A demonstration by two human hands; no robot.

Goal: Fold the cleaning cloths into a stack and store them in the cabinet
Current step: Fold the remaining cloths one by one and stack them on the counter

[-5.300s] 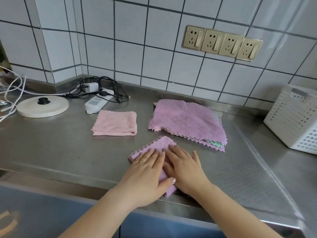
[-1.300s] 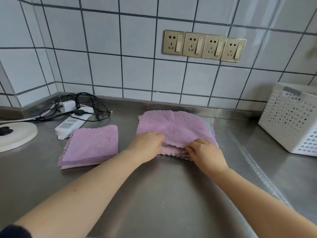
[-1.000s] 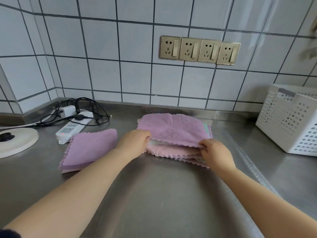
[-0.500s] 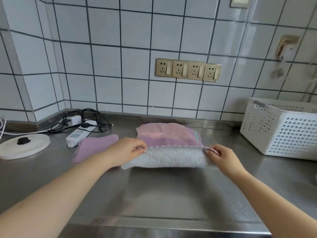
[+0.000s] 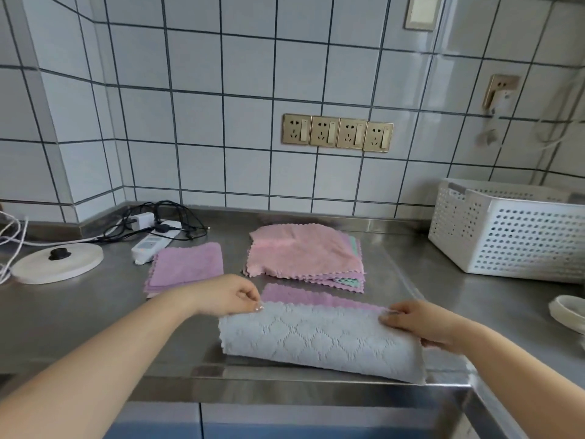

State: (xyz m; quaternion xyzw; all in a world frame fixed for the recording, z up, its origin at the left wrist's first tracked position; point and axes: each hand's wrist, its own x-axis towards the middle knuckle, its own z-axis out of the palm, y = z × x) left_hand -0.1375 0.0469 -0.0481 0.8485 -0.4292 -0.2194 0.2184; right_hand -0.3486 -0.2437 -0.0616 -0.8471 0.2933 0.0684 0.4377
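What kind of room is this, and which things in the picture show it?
Most likely a home kitchen. A stainless steel counter runs along a white tiled wall with a row of wall sockets, and a pot lid lies at the left.

No legible text, label, brand or number on any surface here.

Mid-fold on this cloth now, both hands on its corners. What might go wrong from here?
1. The cloth lies at the counter's front edge; its near fold could slide off as the left hand and right hand bring the corners over.
2. Corners are only pinched, so one may slip and skew the fold.
3. The unfolded pile sits just behind; a forward sweep might drag its top pink cloth.
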